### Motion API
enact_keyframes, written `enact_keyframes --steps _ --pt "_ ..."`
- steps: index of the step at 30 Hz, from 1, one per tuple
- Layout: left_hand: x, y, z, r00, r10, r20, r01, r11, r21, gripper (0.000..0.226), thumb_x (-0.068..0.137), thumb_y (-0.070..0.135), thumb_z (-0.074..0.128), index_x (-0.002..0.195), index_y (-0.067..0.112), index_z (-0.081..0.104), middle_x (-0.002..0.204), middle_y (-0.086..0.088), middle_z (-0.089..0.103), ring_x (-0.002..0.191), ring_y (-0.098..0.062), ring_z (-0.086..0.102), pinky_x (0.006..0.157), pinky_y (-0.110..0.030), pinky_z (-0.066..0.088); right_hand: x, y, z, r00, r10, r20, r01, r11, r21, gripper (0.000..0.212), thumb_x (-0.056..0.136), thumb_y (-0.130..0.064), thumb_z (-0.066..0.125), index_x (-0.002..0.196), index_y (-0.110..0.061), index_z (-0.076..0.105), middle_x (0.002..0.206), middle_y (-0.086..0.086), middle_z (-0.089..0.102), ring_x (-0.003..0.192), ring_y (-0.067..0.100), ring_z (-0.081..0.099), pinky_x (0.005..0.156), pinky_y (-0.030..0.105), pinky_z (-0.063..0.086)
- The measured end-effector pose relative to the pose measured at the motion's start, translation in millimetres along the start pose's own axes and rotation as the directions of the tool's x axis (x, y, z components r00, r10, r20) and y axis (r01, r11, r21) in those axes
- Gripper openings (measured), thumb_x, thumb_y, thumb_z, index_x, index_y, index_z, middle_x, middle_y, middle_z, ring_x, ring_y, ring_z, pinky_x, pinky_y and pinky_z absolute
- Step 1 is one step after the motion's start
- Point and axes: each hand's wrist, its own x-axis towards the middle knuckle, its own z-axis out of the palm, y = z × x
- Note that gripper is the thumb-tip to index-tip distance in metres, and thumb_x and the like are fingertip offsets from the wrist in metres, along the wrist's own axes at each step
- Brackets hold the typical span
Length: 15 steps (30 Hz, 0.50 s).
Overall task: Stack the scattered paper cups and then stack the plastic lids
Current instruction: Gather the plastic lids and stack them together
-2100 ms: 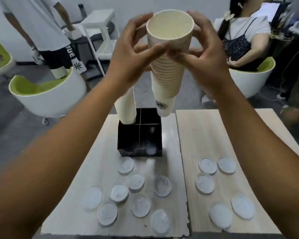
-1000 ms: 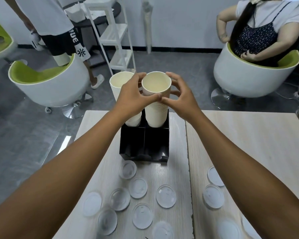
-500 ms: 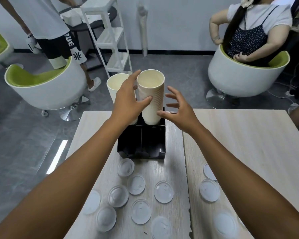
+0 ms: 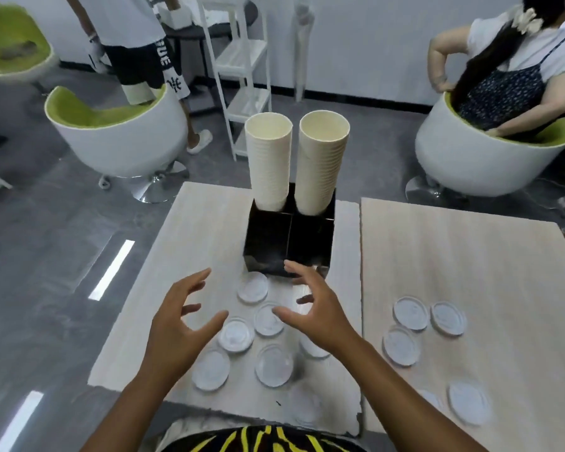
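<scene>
My left hand (image 4: 177,324) and right hand (image 4: 320,308) hover empty, fingers spread, over lids (image 4: 268,319); black holder (image 4: 287,243) stands at the table's (image 4: 193,243) far edge.

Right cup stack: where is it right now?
In the head view, the right cup stack stands in the black holder's far right compartment, beside the left cup stack, on the left table.

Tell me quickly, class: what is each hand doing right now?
Left hand: open, fingers spread, holding nothing, above the plastic lids.
Right hand: open, fingers spread, holding nothing.
</scene>
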Motion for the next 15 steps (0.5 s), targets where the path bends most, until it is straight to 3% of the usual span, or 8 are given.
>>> enact_keyframes --steps 3,7,11,15 --pt "-36 -39 -27 0.992 -0.117 -0.039 0.118 0.993 0.009 0.075 0.078 0.023 0.089 0.141 0.04 0.053 0.14 0.026 0.054 0.125 -0.002 0.057 0.09 -0.016 0.054 -10 -3 43 0.996 0.011 0.092 -0.01 1.0 -0.017 0.074 0.082 -0.04 0.083 0.144 -0.047 0.043 0.144 -0.03 0.046 0.125 0.0 0.052 0.093 0.026 0.054" --pt "-63 -78 -55 0.972 -0.223 -0.078 0.224 0.975 0.0 0.073 0.077 0.021 0.09 0.139 0.038 0.055 0.137 0.023 0.055 0.121 0.002 0.056 0.089 -0.031 0.056 -16 -6 91 0.985 0.033 0.17 -0.027 0.999 -0.034 0.073 0.083 -0.039 0.084 0.144 -0.047 0.044 0.143 -0.029 0.045 0.122 -0.001 0.052 0.087 0.021 0.053" --pt "-74 -117 -71 0.962 -0.272 0.024 0.272 0.962 -0.005 0.075 0.078 0.021 0.089 0.134 0.052 0.049 0.135 0.029 0.049 0.12 0.012 0.05 0.089 -0.027 0.052 -19 -2 130 0.979 0.101 0.176 -0.094 0.994 -0.049 0.071 0.083 -0.036 0.084 0.143 -0.045 0.047 0.141 -0.026 0.049 0.116 0.0 0.054 0.078 0.016 0.05" --pt "-75 -155 -70 0.945 -0.299 0.13 0.302 0.953 -0.007 0.075 0.079 0.019 0.088 0.132 0.053 0.047 0.132 0.021 0.053 0.117 0.008 0.054 0.085 -0.018 0.05 -29 15 161 0.983 0.16 0.085 -0.151 0.983 -0.108 0.063 0.084 -0.031 0.084 0.14 -0.037 0.054 0.135 -0.023 0.054 0.11 0.0 0.056 0.081 0.011 0.046"
